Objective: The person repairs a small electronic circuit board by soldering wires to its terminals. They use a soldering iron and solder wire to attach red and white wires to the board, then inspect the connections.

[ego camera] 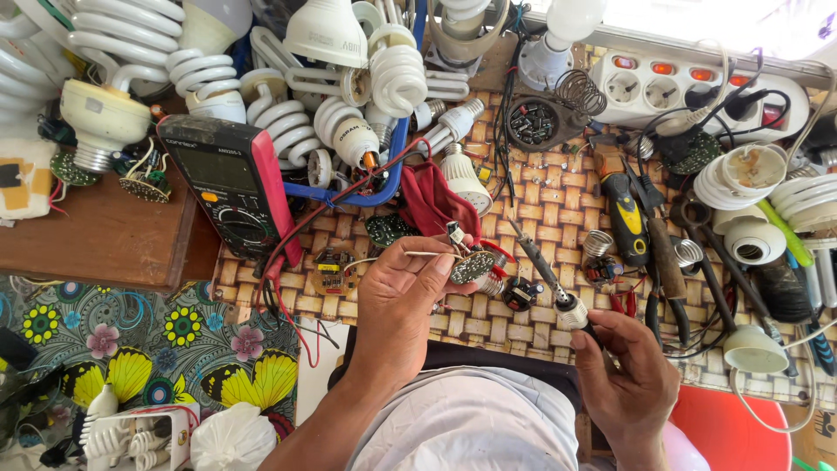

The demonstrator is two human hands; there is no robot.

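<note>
1. The left hand [397,292] pinches a small round green circuit board [472,267] above the woven mat [549,205].
2. The right hand [629,371] is clenched around a thin grey soldering iron [545,275], with its tip near the board.

woven mat [558,209] over wooden bench [105,240], floral cloth [157,340], daylight above

multimeter [234,185] left on wooden board | spiral bulbs [288,113] heaped behind | white power strip [689,87] top right | screwdriver [626,216]
</note>
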